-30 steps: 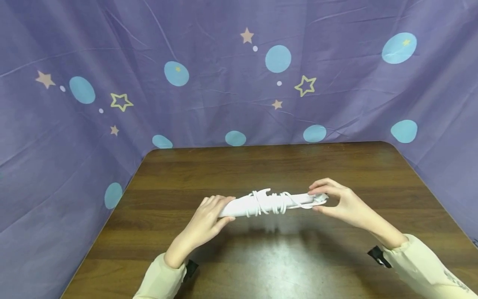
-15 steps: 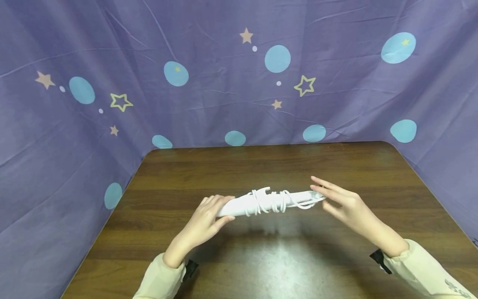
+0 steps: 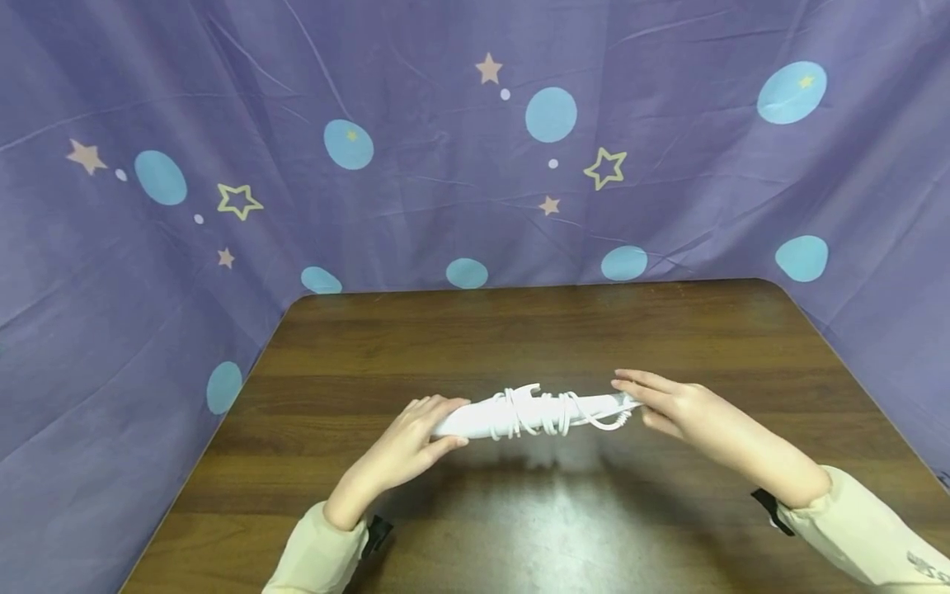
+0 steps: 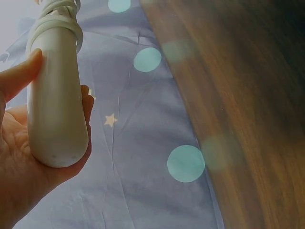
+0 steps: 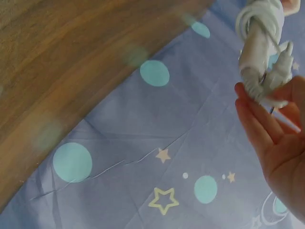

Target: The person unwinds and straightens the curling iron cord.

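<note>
A white wand-shaped electric appliance [image 3: 475, 419] is held level above the table, its pale power cord [image 3: 564, 412] wound several times round the middle. A small hooked lever sticks up from its far side. My left hand [image 3: 397, 445] grips the thick rounded end; in the left wrist view the thumb lies along the smooth casing [image 4: 57, 95] and the fingers wrap beneath. At the narrow end, my right hand [image 3: 705, 425] pinches the plug [image 5: 280, 69] beside the ribbed cord sleeve [image 5: 251, 82], as the right wrist view shows.
A brown wood-grain table [image 3: 445, 338] spreads under both hands. Behind and along its sides hangs a purple curtain [image 3: 416, 165] printed with stars and blue dots. Dark wrist straps [image 3: 377, 535] show at the sleeve cuffs.
The right hand's fingers loosened and shifted at the narrow end, then drew together again by the plug. The appliance has dipped slightly, while the left hand keeps its hold.
</note>
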Motion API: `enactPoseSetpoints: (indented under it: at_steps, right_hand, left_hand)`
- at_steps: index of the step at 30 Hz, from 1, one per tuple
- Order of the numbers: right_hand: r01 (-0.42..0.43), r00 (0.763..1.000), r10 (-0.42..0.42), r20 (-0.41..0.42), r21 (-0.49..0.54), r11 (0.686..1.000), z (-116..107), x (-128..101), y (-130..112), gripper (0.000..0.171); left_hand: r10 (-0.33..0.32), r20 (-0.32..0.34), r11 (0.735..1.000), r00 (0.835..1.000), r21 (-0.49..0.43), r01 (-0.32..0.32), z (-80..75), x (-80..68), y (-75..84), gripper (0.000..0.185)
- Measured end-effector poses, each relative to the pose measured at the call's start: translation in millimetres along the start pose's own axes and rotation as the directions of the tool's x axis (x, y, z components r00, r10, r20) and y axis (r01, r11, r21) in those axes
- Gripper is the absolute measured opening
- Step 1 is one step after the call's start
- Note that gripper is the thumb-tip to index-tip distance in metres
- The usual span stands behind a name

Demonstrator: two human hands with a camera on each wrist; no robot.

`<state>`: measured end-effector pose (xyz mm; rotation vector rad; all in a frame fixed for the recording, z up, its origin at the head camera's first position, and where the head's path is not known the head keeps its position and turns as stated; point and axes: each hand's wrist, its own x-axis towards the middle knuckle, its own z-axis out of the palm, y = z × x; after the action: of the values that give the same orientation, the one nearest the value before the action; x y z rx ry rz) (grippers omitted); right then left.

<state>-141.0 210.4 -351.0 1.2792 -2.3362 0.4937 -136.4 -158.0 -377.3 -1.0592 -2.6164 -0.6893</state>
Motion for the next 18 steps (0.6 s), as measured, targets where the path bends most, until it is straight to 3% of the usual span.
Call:
enactPoseSetpoints:
  at_steps: [3,7,11,15,18]
  right_hand:
    - [0.023,0.999,-0.023,-0.022,-0.022,1.0,0.9,1.9,-0.3,0.05]
    - [0.03,0.998,-0.024,-0.051,0.129,0.991,1.6,1.4,2.6,0.046]
    - [0.017,0.991,0.027,-0.133,0.319,0.947,4.5,2.3,5.9,0.024]
    - [0.014,0.982,0.074,-0.176,0.454,0.891,6.3,3.5,7.7,0.039]
    - [0.059,0.979,0.043,-0.201,0.477,0.877,5.8,4.4,8.9,0.038]
  left_hand:
    - [-0.002,-0.001,1.0,1.0,0.003,0.002,0.4,1.2,-0.7,0.042]
    - [-0.015,0.016,1.0,1.0,-0.022,0.015,0.1,0.8,-2.6,0.042]
    - [-0.027,0.042,0.998,0.999,-0.061,0.029,-1.2,-0.4,-3.9,0.041]
    - [-0.056,0.08,0.992,0.995,-0.112,0.065,-3.4,-2.4,-5.4,0.041]
    - [-0.076,0.108,0.984,0.991,-0.153,0.092,-5.0,-4.2,-6.0,0.041]
